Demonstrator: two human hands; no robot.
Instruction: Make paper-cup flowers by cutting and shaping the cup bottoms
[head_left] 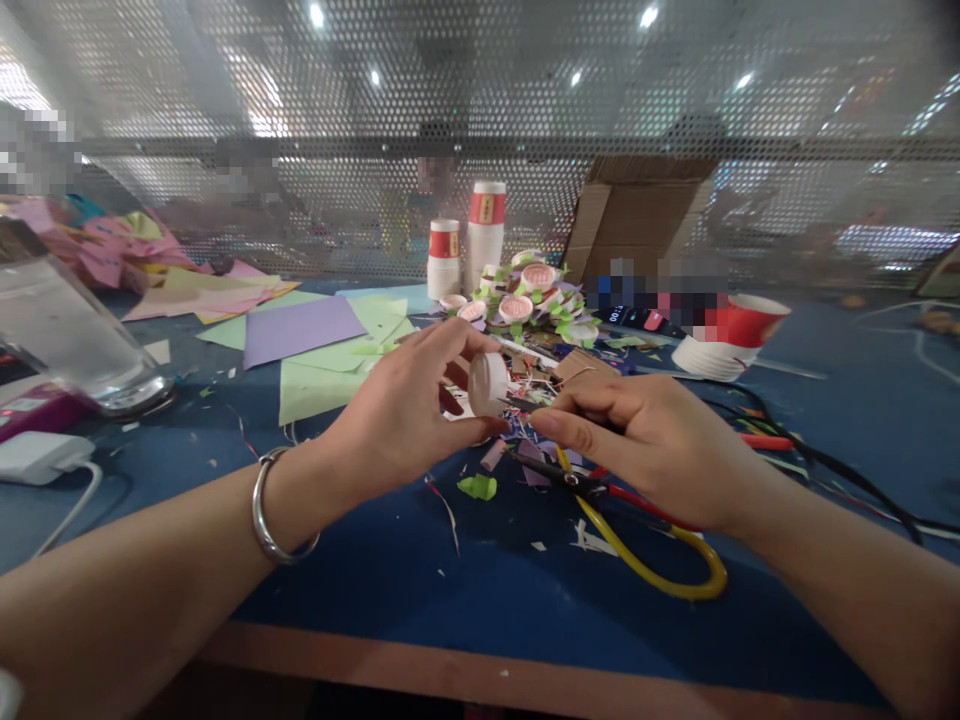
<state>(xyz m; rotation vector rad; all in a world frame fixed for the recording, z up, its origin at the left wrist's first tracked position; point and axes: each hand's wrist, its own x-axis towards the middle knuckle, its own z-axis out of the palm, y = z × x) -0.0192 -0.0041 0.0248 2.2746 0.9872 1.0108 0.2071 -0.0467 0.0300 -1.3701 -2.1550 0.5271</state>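
Note:
Over the middle of the table, my left hand (409, 395) pinches a small white round piece (487, 384), shaped like a shallow cap or a cut-off cup bottom, by its rim. Just right of it, the thumb and curled fingers of my right hand (645, 435) are closed. A thin dark tip shows between that hand and the white piece, but what the fingers hold is hidden. Below my right hand lie scissors (652, 560) with yellow and red handles. A green paper scrap (478, 487) and a pinkish roll (493, 455) lie near the blades.
Behind my hands is a pile of round paper pieces with green bits (517, 305). Two stacks of paper cups (486, 235) stand farther back. Coloured paper sheets (300, 330) and a tilted clear glass (82, 330) are left; a red-white cup (735, 335) and black cable (832, 465) right.

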